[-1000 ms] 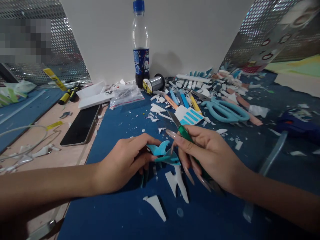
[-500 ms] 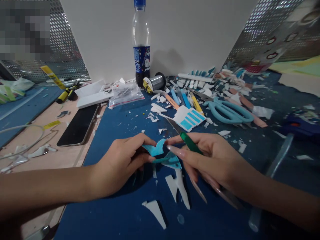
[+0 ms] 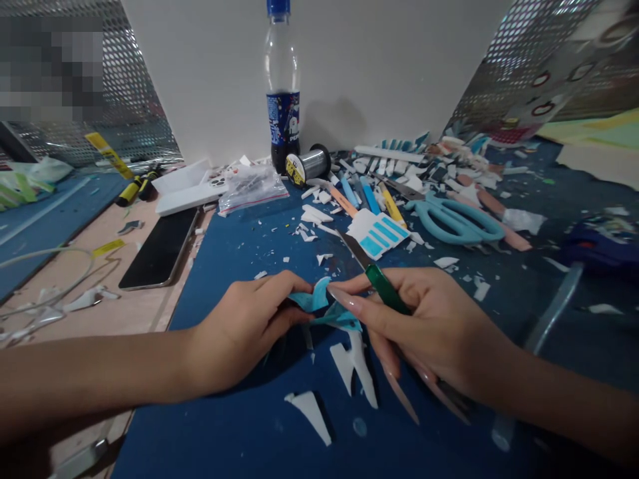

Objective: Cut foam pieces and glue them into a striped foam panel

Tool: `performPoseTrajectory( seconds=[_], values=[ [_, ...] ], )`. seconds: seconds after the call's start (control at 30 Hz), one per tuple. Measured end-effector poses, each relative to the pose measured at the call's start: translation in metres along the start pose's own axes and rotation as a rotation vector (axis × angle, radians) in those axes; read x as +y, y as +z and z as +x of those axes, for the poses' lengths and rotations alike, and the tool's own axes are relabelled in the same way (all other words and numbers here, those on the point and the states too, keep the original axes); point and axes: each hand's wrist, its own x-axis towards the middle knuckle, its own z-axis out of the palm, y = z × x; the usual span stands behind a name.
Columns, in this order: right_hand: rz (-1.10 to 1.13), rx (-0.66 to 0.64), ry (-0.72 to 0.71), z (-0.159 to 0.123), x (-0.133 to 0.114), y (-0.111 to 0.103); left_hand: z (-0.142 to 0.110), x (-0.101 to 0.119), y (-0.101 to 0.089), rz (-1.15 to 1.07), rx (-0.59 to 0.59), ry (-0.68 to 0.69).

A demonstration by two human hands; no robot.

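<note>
Working over a blue mat (image 3: 214, 432) in the head view, the only one, a person handles a curved turquoise piece (image 3: 320, 296) between both hands. The left hand (image 3: 244, 332) pinches its left side between thumb and forefinger, nearly closed. The right hand (image 3: 429, 319), half curled, grips a green-handled knife (image 3: 383, 287), blade pointing up and away from the piece, while its thumb and forefinger meet at the turquoise edge.

Work appears to be partway along. Shaping seems well advanced: a white wedge (image 3: 313, 416) and a forked white offcut (image 3: 367, 376) lie just below the hands, and a white cutout with blue stripes (image 3: 379, 233) rests beyond them, beside blue-handled scissors (image 3: 464, 223). The turquoise piece itself looks unfinished, held just above the mat and not yet set down; how much fitting or trimming remains cannot be told.

Fingers cover the piece's left end, and whether its parts are joined is unclear, as is whether the forked offcut touches it. The knife's lower end disappears behind the right hand. Both forearms run out of frame, a dark blue tool (image 3: 599, 246) blurs at right, and the upper-left corner is pixelated.
</note>
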Motion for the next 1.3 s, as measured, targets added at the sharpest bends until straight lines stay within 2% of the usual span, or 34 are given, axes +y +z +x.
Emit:
performPoseTrajectory(
  seconds=[0.53,0.7,0.8,0.9,0.97,1.1,1.17,1.3],
  values=[
    [-0.015,0.168,-0.033,0.001,-0.001,0.000,-0.003,0.000,-0.001,-0.003,-0.010,0.000],
    [-0.042,0.239,-0.068,0.004,-0.001,-0.007,-0.002,0.000,-0.002,-0.009,0.008,-0.068],
    [-0.025,0.262,-0.014,0.006,0.000,-0.010,-0.002,-0.003,-0.002,-0.050,-0.007,-0.141],
    [0.052,0.162,0.058,0.005,0.000,-0.011,-0.001,-0.007,-0.003,-0.089,-0.006,-0.206],
    [0.116,0.023,0.106,0.002,0.000,-0.010,0.000,-0.012,-0.004,-0.088,0.000,-0.212],
    [0.193,-0.249,0.210,-0.005,-0.002,-0.008,0.004,-0.022,-0.006,-0.032,0.043,-0.141],
    [0.202,-0.273,0.218,-0.006,-0.002,-0.006,0.008,-0.027,-0.007,0.003,0.067,-0.102],
    [0.184,-0.192,0.148,-0.006,0.001,-0.005,0.012,-0.035,-0.009,0.062,0.054,-0.085]
  ],
)
